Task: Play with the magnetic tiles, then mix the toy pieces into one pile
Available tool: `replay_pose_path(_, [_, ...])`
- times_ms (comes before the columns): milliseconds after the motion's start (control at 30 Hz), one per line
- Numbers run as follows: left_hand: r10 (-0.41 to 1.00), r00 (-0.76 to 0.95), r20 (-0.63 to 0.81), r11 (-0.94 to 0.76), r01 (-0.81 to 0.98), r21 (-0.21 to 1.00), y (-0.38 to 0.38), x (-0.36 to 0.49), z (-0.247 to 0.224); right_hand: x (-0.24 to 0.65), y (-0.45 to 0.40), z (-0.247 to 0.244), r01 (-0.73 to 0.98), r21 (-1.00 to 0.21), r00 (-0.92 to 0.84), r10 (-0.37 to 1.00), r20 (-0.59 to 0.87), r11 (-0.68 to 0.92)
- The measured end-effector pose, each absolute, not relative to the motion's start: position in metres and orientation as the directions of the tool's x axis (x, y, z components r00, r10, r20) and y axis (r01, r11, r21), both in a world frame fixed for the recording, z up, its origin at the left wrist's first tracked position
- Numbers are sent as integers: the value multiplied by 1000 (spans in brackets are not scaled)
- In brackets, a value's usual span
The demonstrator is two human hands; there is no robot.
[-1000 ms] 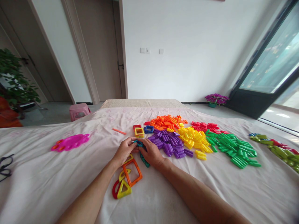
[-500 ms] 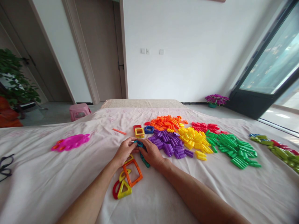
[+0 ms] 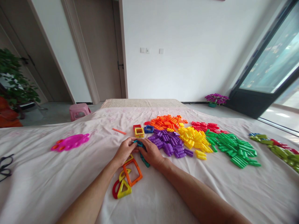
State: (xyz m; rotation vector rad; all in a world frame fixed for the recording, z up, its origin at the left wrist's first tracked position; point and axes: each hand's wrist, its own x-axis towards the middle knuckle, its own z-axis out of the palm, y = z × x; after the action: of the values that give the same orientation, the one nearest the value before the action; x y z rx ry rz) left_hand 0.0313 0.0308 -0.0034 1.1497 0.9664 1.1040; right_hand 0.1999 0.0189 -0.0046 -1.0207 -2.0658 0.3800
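Between the fingertips of both hands is a small teal-blue piece (image 3: 138,143). My left hand (image 3: 125,151) has its fingers closed on its left side, and my right hand (image 3: 151,153) grips it from the right. A darker teal-green piece (image 3: 144,161) lies under my right hand, partly hidden. Just below my left hand are an orange square frame (image 3: 140,171), a yellow triangle frame (image 3: 124,195), a red curved piece (image 3: 114,189) and a yellow curved piece (image 3: 122,175). Beyond the hands sit a yellow square stack (image 3: 139,136), a red frame (image 3: 137,126) and a blue frame (image 3: 149,131).
Piles of purple (image 3: 168,148), orange (image 3: 161,127), yellow (image 3: 203,147), red (image 3: 205,124) and green pieces (image 3: 235,144) spread rightward. A magenta tray (image 3: 72,142), an orange strip (image 3: 119,131) and black glasses (image 3: 6,160) lie on the left of the cloth (image 3: 70,180).
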Motion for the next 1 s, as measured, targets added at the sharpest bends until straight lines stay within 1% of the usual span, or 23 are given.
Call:
replay_pose_path(200, [981, 196, 3, 20, -117, 993, 30, 33, -3, 199, 19, -5, 548, -556, -371, 778, 508, 624])
replay_pose_path(467, [978, 207, 2, 32, -162, 986, 28, 33, 1, 200, 21, -9, 515, -578, -348, 771, 534, 633])
replay_pose_path(633, [975, 220, 10, 26, -156, 987, 29, 31, -2, 201, 21, -9, 489, -608, -304, 775, 553, 626])
replay_pose_path(733, [975, 223, 14, 19, -146, 989, 29, 30, -1, 202, 21, -11, 468, -647, -258, 793, 552, 602])
replay_pose_path(833, [977, 212, 17, 12, -135, 991, 27, 30, 1, 203, 23, -15, 433, -710, -210, 828, 520, 556])
replay_pose_path(933, [982, 190, -7, 34, -141, 989, 26, 29, 3, 203, 24, -17, 391, -761, -188, 854, 485, 518])
replay_pose_path(1000, [981, 194, -21, 53, -160, 986, 27, 28, 4, 202, 25, -17, 378, -774, -184, 860, 475, 508])
